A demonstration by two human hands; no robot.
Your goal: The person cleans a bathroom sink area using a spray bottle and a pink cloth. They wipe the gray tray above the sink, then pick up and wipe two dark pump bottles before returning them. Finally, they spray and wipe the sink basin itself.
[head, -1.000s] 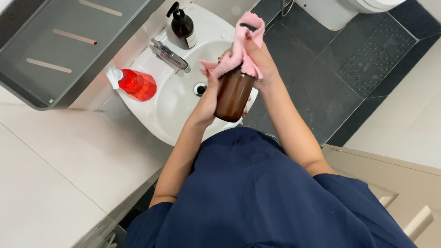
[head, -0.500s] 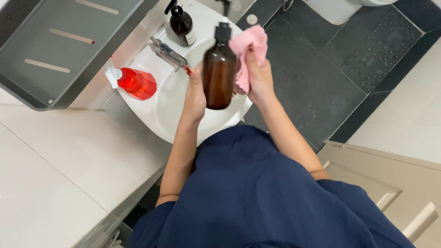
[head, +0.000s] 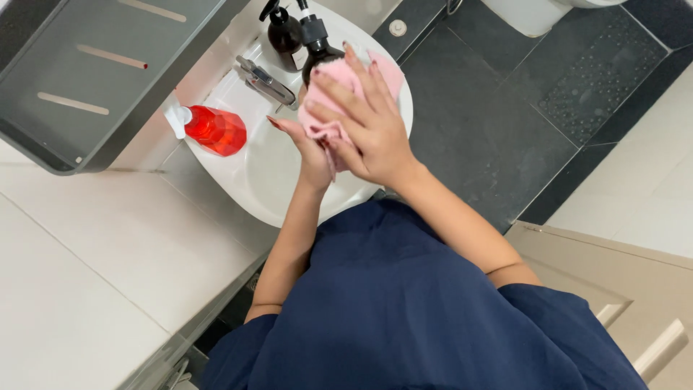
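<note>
Over the white sink (head: pixel 253 180) my left hand (head: pixel 307 148) holds a brown pump bottle (head: pixel 317 50) from below; only its black pump and dark shoulder show. My right hand (head: pixel 368 123) presses a pink cloth (head: pixel 339 94) flat against the bottle's side, fingers spread over the cloth. Most of the bottle's body is hidden behind the cloth and my right hand.
A red soap dispenser (head: pixel 213 128) lies on the sink's left rim. A second dark pump bottle (head: pixel 284 32) stands at the back beside the chrome tap (head: pixel 266 81). A grey wall shelf (head: pixel 94 72) hangs at the left. Dark floor tiles (head: pixel 491 123) lie to the right.
The bottle went from tilted with the cloth at its top to upright. My right hand with the cloth has now moved over the bottle's body, covering it.
</note>
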